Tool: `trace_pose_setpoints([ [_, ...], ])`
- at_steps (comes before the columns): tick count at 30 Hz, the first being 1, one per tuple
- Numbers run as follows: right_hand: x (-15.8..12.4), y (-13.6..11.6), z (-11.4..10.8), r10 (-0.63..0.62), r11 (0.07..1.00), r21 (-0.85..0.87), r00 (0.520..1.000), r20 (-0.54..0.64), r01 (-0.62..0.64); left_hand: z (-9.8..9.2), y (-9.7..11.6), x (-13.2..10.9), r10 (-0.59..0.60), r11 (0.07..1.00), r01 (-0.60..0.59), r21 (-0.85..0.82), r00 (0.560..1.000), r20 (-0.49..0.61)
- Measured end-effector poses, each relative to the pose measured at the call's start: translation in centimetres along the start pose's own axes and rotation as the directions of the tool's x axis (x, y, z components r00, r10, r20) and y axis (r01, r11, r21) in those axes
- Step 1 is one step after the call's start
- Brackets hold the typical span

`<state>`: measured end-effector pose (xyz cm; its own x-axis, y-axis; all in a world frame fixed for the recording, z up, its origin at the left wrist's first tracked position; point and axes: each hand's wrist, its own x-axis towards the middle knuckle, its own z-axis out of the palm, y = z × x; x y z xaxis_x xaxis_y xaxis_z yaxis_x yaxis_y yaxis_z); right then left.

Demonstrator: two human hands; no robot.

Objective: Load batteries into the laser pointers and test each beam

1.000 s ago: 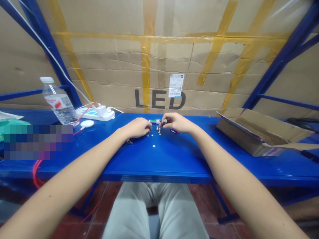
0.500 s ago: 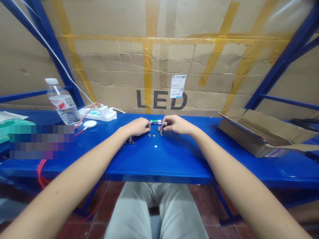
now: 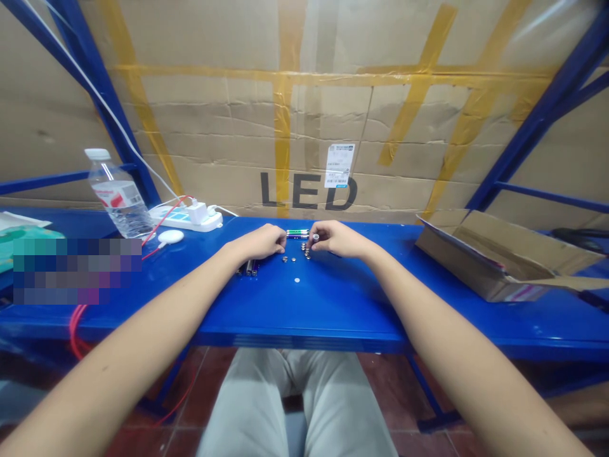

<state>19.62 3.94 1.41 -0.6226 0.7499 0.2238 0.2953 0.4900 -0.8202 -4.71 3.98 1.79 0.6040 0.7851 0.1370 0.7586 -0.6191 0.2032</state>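
Note:
My left hand (image 3: pixel 267 240) is closed above the blue table (image 3: pixel 333 304), fingertips curled down; what they hold, if anything, is hidden. Just in front of its fingertips lie small silver button cells (image 3: pixel 294 259). My right hand (image 3: pixel 335 238) is closed round a small tube (image 3: pixel 316 238) whose pale, round end faces me. Beneath its fingers sits a cluster of button cells (image 3: pixel 304 247). Between the hands, farther back, shiny green and purple tubes (image 3: pixel 297 233) lie sideways. Dark metallic tubes (image 3: pixel 250 268) lie partly under my left wrist. A pale disc (image 3: pixel 297 280) rests nearer to me.
An opened cardboard box (image 3: pixel 457 260) stands on the right. At the left are a water bottle (image 3: pixel 118 197), a white power strip (image 3: pixel 190 218), a white round charger (image 3: pixel 171 237) and a red cable (image 3: pixel 76 327). A large carton marked LED (image 3: pixel 228 139) rises behind the table.

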Motion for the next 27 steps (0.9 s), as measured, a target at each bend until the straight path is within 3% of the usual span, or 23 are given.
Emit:
trace_pose_setpoints([
  [6, 0.0, -0.1, 0.0, 0.006, 1.000, -0.020, 1.000, -0.005, -0.006, -0.4, -0.1, -0.3, -0.006, 0.999, 0.008, -0.044, 0.999, 0.049],
  [9, 0.0, -0.1, -0.1, -0.006, 0.999, -0.036, 1.000, -0.012, 0.005, -0.6, 0.4, -0.3, 0.042, 0.997, -0.050, -0.067, 0.993, -0.114],
  [11, 0.0, -0.1, -0.1, -0.016, 0.997, -0.075, 0.999, -0.043, 0.013, -0.6, 1.3, -0.2, 0.107, 0.987, -0.140, -0.085, 0.943, -0.316],
  [13, 0.0, -0.2, -0.1, -0.033, 0.992, -0.126, 0.996, -0.083, 0.023, -0.4, 2.4, -0.1, 0.200, 0.958, -0.274, -0.085, 0.850, -0.488],
  [15, 0.0, -0.3, -0.1, -0.059, 0.984, -0.176, 0.992, -0.108, 0.040, -0.1, 3.5, 0.0, 0.308, 0.911, -0.408, -0.053, 0.762, -0.570],
  [17, 0.1, -0.3, 0.0, -0.092, 0.975, -0.210, 0.989, -0.117, 0.066, 0.4, 4.3, 0.2, 0.393, 0.871, -0.491, -0.005, 0.704, -0.592],
  [22, 0.2, -0.2, 0.3, -0.146, 0.972, -0.201, 0.982, -0.123, 0.119, 1.3, 4.4, 0.5, 0.474, 0.853, -0.508, 0.118, 0.660, -0.583],
  [27, 0.2, -0.3, 0.5, -0.174, 0.974, -0.174, 0.973, -0.152, 0.147, 1.5, 4.3, 0.5, 0.483, 0.858, -0.487, 0.161, 0.662, -0.573],
])
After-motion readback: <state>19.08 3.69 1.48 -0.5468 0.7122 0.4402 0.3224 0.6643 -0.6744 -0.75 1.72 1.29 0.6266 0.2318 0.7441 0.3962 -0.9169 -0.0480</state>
